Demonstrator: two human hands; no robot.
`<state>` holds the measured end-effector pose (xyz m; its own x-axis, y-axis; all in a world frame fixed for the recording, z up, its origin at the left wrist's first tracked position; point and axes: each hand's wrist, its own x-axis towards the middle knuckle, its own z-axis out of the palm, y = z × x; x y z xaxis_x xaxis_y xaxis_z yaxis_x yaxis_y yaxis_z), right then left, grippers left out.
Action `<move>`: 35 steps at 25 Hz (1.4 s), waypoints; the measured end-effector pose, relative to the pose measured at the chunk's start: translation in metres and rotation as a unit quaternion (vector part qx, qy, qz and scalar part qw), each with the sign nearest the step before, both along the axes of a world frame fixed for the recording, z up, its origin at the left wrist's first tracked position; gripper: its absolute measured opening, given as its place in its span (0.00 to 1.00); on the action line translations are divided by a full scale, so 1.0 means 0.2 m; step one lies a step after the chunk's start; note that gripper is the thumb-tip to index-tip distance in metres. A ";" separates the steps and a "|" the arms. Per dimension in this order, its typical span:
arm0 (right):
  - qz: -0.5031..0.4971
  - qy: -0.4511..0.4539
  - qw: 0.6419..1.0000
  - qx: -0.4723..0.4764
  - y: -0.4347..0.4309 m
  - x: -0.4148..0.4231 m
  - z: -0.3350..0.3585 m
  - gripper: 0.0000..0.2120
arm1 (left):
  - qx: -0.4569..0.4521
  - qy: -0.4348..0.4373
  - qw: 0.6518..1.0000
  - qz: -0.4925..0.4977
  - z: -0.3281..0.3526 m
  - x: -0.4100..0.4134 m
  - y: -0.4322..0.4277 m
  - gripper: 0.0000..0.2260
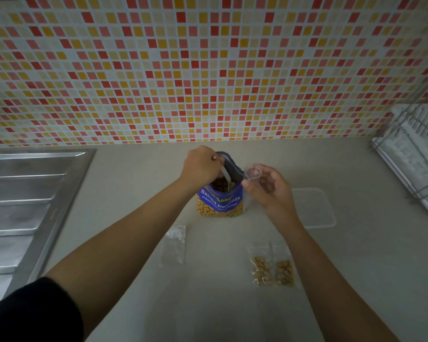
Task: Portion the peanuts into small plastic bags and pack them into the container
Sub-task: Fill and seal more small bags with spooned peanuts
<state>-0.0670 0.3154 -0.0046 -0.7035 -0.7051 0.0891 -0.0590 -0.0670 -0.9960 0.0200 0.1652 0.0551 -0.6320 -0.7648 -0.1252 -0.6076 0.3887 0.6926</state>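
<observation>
A blue and yellow Salted Peanuts bag (219, 203) stands open on the counter. My left hand (200, 166) grips a white spoon (225, 176) that dips into the bag's mouth. My right hand (267, 187) holds a small clear plastic bag (252, 172) with its mouth open just right of the peanut bag. Two small filled bags of peanuts (272, 269) lie side by side on the counter, nearer to me. An empty small bag (174, 244) lies flat to the left. A clear plastic container (315, 208) sits to the right, behind my right hand.
A steel sink drainboard (22, 206) fills the left side. A wire dish rack on a white tray (415, 159) stands at the far right. A mosaic-tiled wall (208, 70) rises behind the beige counter (208, 304).
</observation>
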 end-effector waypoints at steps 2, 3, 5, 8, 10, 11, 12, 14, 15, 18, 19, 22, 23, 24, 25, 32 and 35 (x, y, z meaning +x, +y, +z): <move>-0.002 -0.001 1.000 0.002 0.00 0.00 0.00 0.22 | 0.093 0.071 0.992 0.044 0.01 0.04 -0.01 0.09; -0.004 -0.003 1.000 0.004 0.00 0.00 0.01 0.22 | 0.125 0.101 0.985 0.064 0.02 0.06 -0.01 0.09; -0.009 0.001 1.000 0.011 0.00 0.01 0.01 0.22 | 0.154 0.132 0.975 0.095 0.03 0.10 -0.03 0.09; -0.010 0.012 1.000 0.023 0.01 0.01 0.02 0.24 | 0.177 0.152 0.962 0.140 0.04 0.15 -0.05 0.10; -0.011 0.020 0.999 0.031 0.01 0.01 0.02 0.25 | 0.210 0.166 0.950 0.163 0.03 0.18 -0.08 0.10; -0.012 0.023 0.999 0.035 0.01 0.01 0.02 0.25 | 0.228 0.173 0.943 0.172 0.03 0.20 -0.09 0.11; -0.013 0.027 0.999 0.038 0.01 0.01 0.02 0.25 | 0.244 0.178 0.936 0.181 0.02 0.21 -0.10 0.11; -0.018 0.042 0.998 0.048 0.02 0.02 0.04 0.25 | 0.269 0.191 0.923 0.198 0.01 0.23 -0.12 0.10; -0.022 0.053 0.997 0.054 0.02 0.03 0.04 0.25 | 0.282 0.200 0.916 0.205 0.01 0.24 -0.13 0.10; -0.042 0.102 0.991 0.077 0.02 0.05 0.08 0.24 | 0.307 0.214 0.898 0.231 0.00 0.28 -0.15 0.09; -0.049 0.128 0.987 0.084 0.02 0.06 0.10 0.25 | 0.310 0.216 0.895 0.237 0.00 0.29 -0.16 0.10; -0.056 0.215 0.969 0.111 0.01 0.08 0.13 0.25 | 0.308 0.222 0.892 0.246 0.03 0.31 -0.20 0.10; -0.056 0.239 0.962 0.121 0.00 0.09 0.14 0.26 | 0.305 0.226 0.891 0.248 0.05 0.31 -0.21 0.10; -0.057 0.257 0.956 0.130 -0.02 0.10 0.15 0.26 | 0.302 0.231 0.890 0.250 0.07 0.32 -0.23 0.09; -0.060 0.269 0.952 0.137 -0.03 0.10 0.15 0.26 | 0.298 0.235 0.891 0.249 0.10 0.32 -0.25 0.08; -0.096 0.244 0.956 0.131 -0.10 0.13 0.17 0.26 | 0.214 0.215 0.939 0.164 0.32 0.26 -0.22 0.08; -0.106 0.223 0.964 0.100 -0.11 0.15 0.17 0.25 | 0.074 0.195 0.977 0.037 0.40 0.22 -0.10 0.09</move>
